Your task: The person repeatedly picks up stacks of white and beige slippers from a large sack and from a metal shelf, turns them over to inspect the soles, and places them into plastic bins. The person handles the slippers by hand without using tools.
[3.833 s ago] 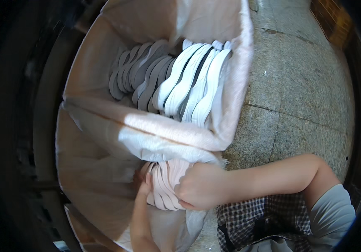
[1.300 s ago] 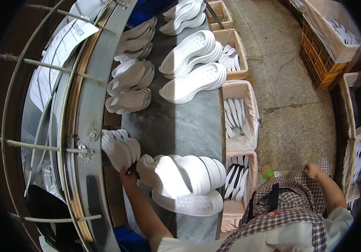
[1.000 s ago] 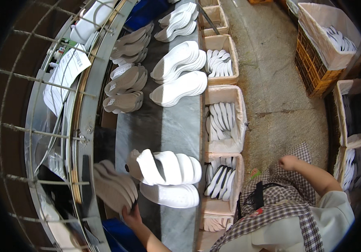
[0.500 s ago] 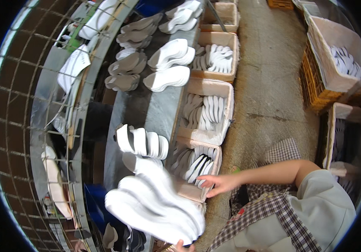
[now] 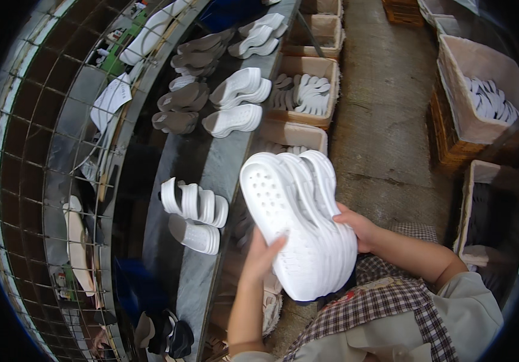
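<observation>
A stack of several white shoe soles [image 5: 295, 235] is held up in front of my apron, the face of the foremost one dotted with round hollows. My left hand [image 5: 262, 252] grips the stack's left side, its thumb lying over the front sole. On the other side my right hand [image 5: 355, 226] clasps the edges of the stacked soles, some of its fingers hidden behind them. To the left, on a grey metal shelf [image 5: 226, 160], lie nested white soles [image 5: 204, 205] and a second small white stack [image 5: 194, 235].
Farther along the shelf sit brown soles [image 5: 178, 108] and more white ones [image 5: 235, 117]. Lined bins [image 5: 332, 111] of soles run beside it. Across the concrete aisle [image 5: 386, 120] stand more bins [image 5: 483, 60] on orange crates. Wire mesh [image 5: 24, 181] fences the far left.
The white stack has come up and rightward from over the shelf's near end to before my body. My right hand, free earlier, now grips it too.
</observation>
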Tool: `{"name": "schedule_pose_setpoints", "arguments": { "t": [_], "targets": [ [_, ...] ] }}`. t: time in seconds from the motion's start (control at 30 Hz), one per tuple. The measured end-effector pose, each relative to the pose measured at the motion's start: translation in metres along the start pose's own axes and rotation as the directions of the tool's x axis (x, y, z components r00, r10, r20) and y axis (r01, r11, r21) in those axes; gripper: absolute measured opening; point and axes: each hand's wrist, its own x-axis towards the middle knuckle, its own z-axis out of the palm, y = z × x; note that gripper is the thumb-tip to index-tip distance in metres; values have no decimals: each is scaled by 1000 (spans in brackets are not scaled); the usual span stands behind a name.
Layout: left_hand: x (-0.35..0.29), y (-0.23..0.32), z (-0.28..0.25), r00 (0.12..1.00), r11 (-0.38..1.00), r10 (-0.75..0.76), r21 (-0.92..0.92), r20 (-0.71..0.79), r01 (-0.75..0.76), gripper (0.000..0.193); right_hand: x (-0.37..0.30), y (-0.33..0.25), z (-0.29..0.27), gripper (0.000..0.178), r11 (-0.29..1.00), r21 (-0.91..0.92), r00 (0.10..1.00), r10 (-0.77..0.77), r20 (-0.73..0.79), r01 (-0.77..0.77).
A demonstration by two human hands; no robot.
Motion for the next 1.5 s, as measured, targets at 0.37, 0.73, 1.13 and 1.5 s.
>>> {"name": "schedule_pose_setpoints", "arguments": {
  "t": [0.37, 0.73, 1.13, 1.5],
  "targets": [
    [56, -31, 16, 725, 611, -598, -391, 341, 688, 47, -18, -4, -23, 81, 968, 158, 976, 209, -68, -196],
    [58, -75, 7, 632, 448, -648, -458, 425, 768, 45, -27, 9, -26, 71, 937, 245, 929, 302, -215, -248],
    [47, -65, 14, 694, 517, -617, -475, 371, 713, 46, -24, 22, -20, 70, 966, 145, 929, 246, -276, -213],
    [23, -43, 33, 934, 751, -115, -586, 338, 304, 53, -43, -6, 15, 75, 965, -224, 981, -162, -106, 135]
  ]
}}
